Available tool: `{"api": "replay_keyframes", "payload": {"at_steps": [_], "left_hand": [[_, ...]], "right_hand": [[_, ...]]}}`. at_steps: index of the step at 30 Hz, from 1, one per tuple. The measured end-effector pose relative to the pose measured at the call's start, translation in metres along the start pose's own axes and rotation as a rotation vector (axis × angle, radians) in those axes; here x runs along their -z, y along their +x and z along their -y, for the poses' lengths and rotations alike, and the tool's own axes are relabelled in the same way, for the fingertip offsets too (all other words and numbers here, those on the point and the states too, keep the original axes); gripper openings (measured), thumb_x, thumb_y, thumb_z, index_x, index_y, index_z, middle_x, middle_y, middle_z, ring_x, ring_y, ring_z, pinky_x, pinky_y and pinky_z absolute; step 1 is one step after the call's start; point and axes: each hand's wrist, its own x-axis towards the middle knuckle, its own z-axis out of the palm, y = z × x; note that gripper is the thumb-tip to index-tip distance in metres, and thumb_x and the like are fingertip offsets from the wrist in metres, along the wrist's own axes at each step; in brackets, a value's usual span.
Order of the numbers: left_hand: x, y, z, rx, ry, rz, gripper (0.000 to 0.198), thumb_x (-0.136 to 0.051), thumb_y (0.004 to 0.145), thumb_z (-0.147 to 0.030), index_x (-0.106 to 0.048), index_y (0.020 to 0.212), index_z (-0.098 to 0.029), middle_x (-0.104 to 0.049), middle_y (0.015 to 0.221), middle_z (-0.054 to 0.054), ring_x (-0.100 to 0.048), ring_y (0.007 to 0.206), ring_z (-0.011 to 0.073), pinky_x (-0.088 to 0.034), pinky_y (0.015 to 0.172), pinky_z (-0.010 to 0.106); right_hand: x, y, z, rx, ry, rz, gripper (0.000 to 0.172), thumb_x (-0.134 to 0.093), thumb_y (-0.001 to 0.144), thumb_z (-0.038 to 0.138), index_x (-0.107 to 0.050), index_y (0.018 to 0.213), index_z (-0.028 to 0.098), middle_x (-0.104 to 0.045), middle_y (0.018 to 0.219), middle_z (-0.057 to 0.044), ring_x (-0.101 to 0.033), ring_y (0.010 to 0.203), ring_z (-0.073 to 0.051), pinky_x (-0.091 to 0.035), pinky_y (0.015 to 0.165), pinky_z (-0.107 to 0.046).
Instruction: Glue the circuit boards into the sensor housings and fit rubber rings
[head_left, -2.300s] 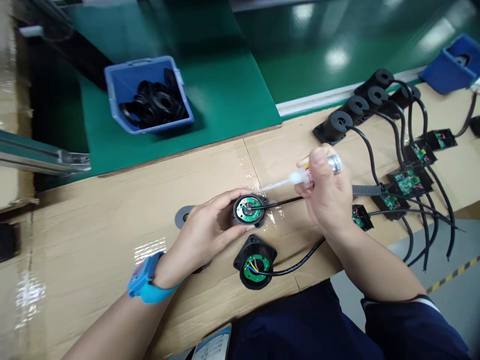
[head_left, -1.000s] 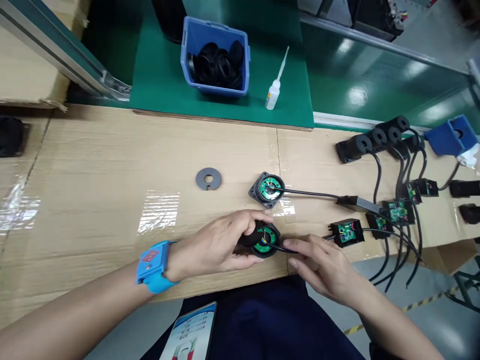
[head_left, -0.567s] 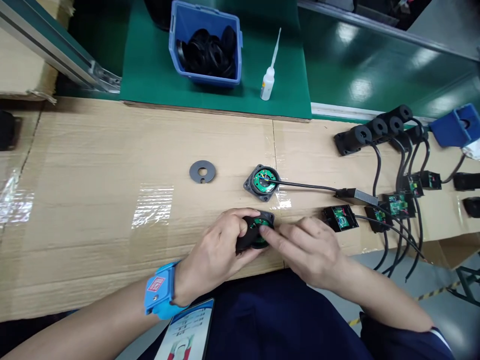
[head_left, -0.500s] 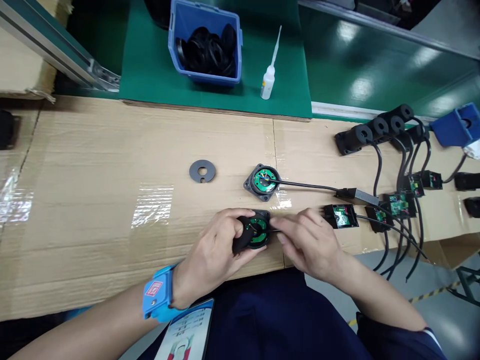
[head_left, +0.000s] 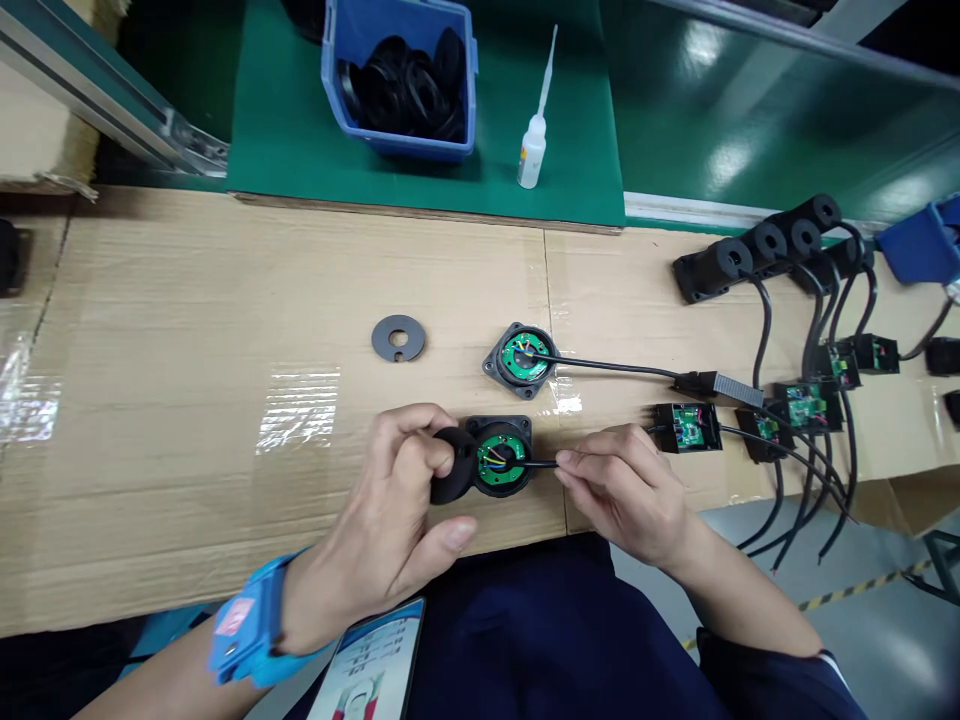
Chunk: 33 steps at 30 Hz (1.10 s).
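My left hand (head_left: pixel 394 500) has its bent fingers on a black round cover (head_left: pixel 455 470), with the thumb held apart below. The cover overlaps the left edge of a black square-flanged housing (head_left: pixel 531 430). Inside this housing lies a round green circuit board (head_left: pixel 491 480) with coloured wires. My right hand (head_left: pixel 630 490) pinches a black cable (head_left: pixel 541 464) that runs from the board's middle. Just behind, a second housing (head_left: pixel 491 363) of the same kind carries its own board and cable. To its left a flat grey ring (head_left: pixel 398 338) lies on the cardboard.
A blue bin (head_left: pixel 401 143) of black round parts and a white dropper bottle (head_left: pixel 532 155) stand on the green board (head_left: pixel 300 130). At right are small open boxes with circuit boards (head_left: pixel 688 428), black cylindrical parts (head_left: pixel 724 265) and loose cables. A printed card (head_left: pixel 375 660) is near my lap.
My left hand has moved left with the cover, uncovering more of the board and its wires. Its thumb has left the housing. My right hand still pinches the cable.
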Motion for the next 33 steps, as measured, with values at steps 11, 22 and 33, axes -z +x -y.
{"api": "replay_keyframes", "payload": {"at_steps": [11, 22, 33], "left_hand": [[0.016, 0.021, -0.016, -0.156, -0.012, 0.221, 0.036, -0.068, 0.094, -0.021, -0.055, 0.127, -0.019, -0.065, 0.133, 0.007, -0.059, 0.126, 0.0195, -0.051, 0.108, 0.033], [0.014, 0.035, -0.012, -0.189, 0.144, 0.265, 0.054, -0.066, 0.094, -0.042, -0.054, 0.142, -0.022, -0.069, 0.116, 0.006, -0.066, 0.103, 0.021, -0.059, 0.093, 0.035], [0.019, 0.032, -0.006, -0.302, 0.245, 0.363, 0.052, -0.054, 0.101, -0.028, -0.043, 0.151, -0.016, -0.066, 0.123, 0.011, -0.061, 0.11, 0.0256, -0.058, 0.092, 0.041]], "right_hand": [[0.0, -0.001, -0.001, 0.005, 0.003, -0.003, 0.013, -0.069, 0.088, 0.007, -0.067, 0.097, 0.016, -0.07, 0.082, -0.006, -0.067, 0.071, -0.016, -0.056, 0.064, -0.029], [0.0, -0.002, -0.002, -0.009, -0.005, 0.01, 0.01, -0.068, 0.09, 0.009, -0.067, 0.097, 0.016, -0.071, 0.081, -0.005, -0.067, 0.07, -0.014, -0.057, 0.063, -0.029], [-0.017, -0.009, 0.016, 0.225, -0.199, -0.012, 0.036, -0.058, 0.1, 0.041, -0.073, 0.108, 0.009, -0.067, 0.067, 0.0, -0.058, 0.058, -0.011, -0.046, 0.052, -0.027]]}}
